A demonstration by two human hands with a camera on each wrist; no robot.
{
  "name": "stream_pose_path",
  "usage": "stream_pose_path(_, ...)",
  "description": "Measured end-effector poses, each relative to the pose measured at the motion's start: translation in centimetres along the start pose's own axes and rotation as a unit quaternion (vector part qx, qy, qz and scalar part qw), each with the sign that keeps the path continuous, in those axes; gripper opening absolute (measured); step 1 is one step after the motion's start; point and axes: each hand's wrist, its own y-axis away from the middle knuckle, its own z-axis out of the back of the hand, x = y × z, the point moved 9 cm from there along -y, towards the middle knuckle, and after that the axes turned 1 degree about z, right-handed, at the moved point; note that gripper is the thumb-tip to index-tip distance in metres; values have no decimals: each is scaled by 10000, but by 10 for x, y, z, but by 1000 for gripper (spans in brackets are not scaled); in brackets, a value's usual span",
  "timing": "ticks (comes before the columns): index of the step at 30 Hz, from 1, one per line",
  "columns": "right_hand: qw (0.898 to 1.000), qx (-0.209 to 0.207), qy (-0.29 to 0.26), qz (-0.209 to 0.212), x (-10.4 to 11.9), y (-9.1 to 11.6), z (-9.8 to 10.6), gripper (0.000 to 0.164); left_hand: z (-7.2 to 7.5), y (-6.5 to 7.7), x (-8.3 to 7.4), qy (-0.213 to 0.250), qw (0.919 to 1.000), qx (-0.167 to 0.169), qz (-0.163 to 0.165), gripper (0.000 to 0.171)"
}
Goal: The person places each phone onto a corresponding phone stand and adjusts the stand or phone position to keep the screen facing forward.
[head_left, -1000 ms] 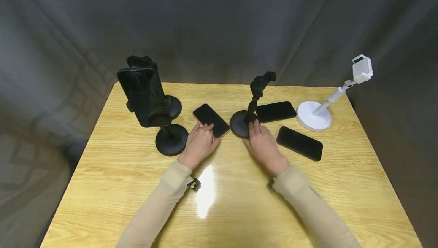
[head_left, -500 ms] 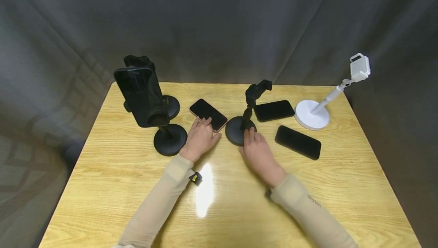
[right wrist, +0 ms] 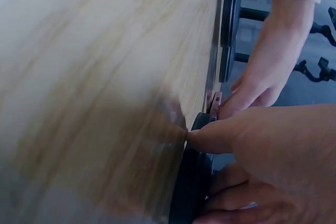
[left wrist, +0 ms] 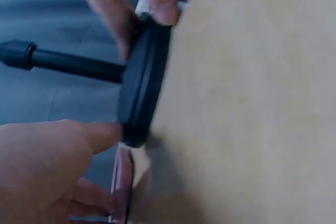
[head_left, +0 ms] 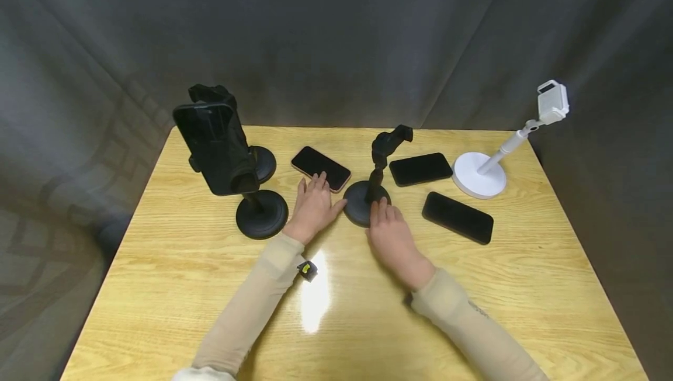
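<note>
My right hand (head_left: 391, 238) grips the near right edge of a black phone stand's (head_left: 357, 204) round base, fingers on top. In the right wrist view its thumb lies at the rim of the stand's base (right wrist: 190, 182). Fingers of my left hand (head_left: 314, 205) are extended onto the near edge of a pink-edged smartphone (head_left: 319, 166), which lies screen up. The left thumb reaches sideways and touches the stand's base (left wrist: 144, 80), as the left wrist view shows. The stand is upright, its holder at the top holding nothing.
To the left, a second black stand (head_left: 261, 215) holds a phone (head_left: 218, 150) upright, with another black base (head_left: 264, 163) behind it. Two dark phones (head_left: 420, 169) lie right of the middle. A white phone stand (head_left: 478, 175) stands far right. A grey curtain (head_left: 336, 42) hangs behind the table.
The black stand has slid toward the near left with my right hand. The pink-edged phone has moved away, pushed by my left fingers, and my left thumb now touches the stand's base.
</note>
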Motion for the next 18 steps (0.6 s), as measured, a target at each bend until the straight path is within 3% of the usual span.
stream_pose_path(3,9992,18,-396,-50,-3,0,0,63,0,6,-5,-44,9994,-331,-45,74)
stream_pose_path(5,9973,61,-722,-68,-7,0,1,63,4,13,-13,23,9976,-644,-262,71)
stream_pose_path(10,9852,395,-1669,-83,-27,0,-1,55,13,36,-48,235,9809,-1295,-1433,59)
stream_pose_path(13,9743,581,-2175,-1,-43,-1,-1,47,13,48,-66,289,9706,-1395,-1940,55)
stream_pose_path(18,9633,738,-2571,239,-59,-7,-8,49,5,60,-80,266,9684,-1271,-2130,59)
